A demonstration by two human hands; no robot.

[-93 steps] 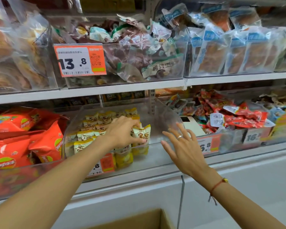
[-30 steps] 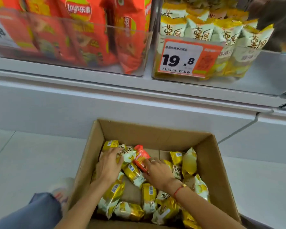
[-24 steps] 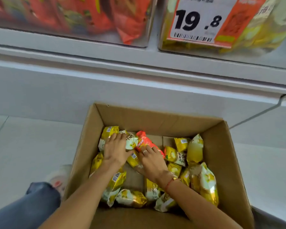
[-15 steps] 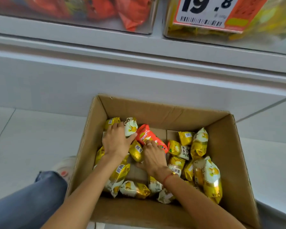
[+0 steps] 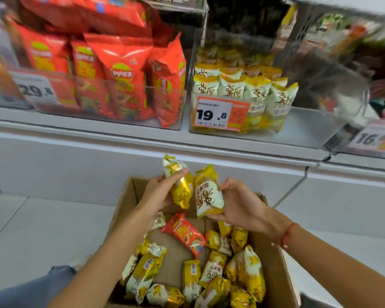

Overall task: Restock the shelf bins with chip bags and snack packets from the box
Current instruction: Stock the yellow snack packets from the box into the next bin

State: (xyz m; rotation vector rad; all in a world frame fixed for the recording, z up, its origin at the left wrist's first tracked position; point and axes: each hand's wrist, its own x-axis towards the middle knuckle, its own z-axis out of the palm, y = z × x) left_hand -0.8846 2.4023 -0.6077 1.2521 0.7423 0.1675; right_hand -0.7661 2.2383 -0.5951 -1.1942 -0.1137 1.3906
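Note:
My left hand (image 5: 159, 192) grips a yellow snack packet (image 5: 180, 185) above the open cardboard box (image 5: 273, 276). My right hand (image 5: 238, 203) holds a second yellow and white packet (image 5: 208, 194) beside it, and the two packets nearly touch. Several more yellow packets (image 5: 211, 270) and one red chip bag (image 5: 186, 234) lie in the box below. Above, a clear shelf bin (image 5: 302, 130) with a 19.8 price tag (image 5: 221, 114) holds rows of matching yellow packets (image 5: 242, 90), with bare floor at its right side.
Left of that bin, another clear bin (image 5: 129, 121) is packed with red chip bags (image 5: 120, 72) and carries a 29.8 tag. A further bin with a price tag (image 5: 373, 138) sits at far right. My knee in jeans (image 5: 31, 292) is at the lower left, on a pale tiled floor.
Both hands were down among the packets in the box; each now holds a yellow packet lifted above it. The camera has tilted up, bringing the shelf bins back into view.

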